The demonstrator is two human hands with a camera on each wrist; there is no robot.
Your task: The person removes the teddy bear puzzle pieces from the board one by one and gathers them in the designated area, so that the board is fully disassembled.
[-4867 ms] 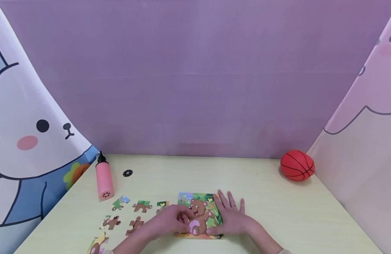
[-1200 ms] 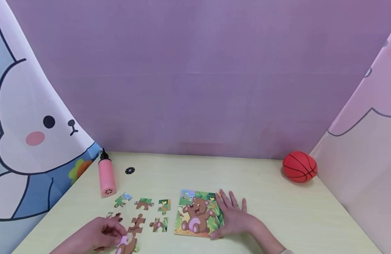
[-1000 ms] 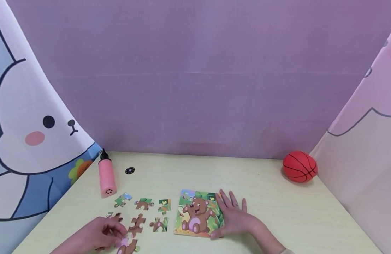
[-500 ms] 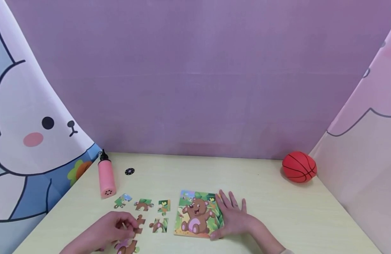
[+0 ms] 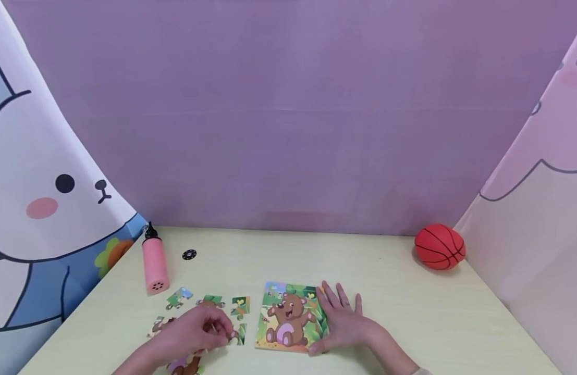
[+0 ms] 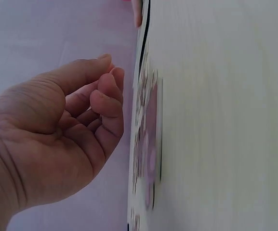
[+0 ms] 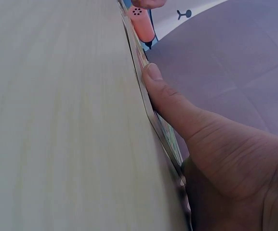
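Note:
My left hand (image 5: 199,333) hovers over the puzzle pieces on the left of the table. In the left wrist view, its fingers (image 6: 107,108) are loosely curled, with no piece visible between them. Beneath and around this hand lie several bear jigsaw pieces, among them a green-and-brown piece (image 5: 240,306) and a brown-and-pink piece (image 5: 187,364); the hand hides some of them. A square bear picture board (image 5: 288,319) lies flat to its right. On the board's right edge rests my right hand (image 5: 344,323), fingers spread, thumb (image 7: 170,96) along the near edge.
A pink pump-like bottle (image 5: 155,266) with a black nozzle stands at the table's left edge. Nearby lies a black round chip (image 5: 189,254). At the back right is a red basketball (image 5: 440,247). A purple cloth (image 5: 288,114) hangs behind the table.
My left hand first left the board for the lower-left pieces, where a pinkish piece was at its fingers. It has since moved right and up, that piece staying behind. My right hand stays on the board.

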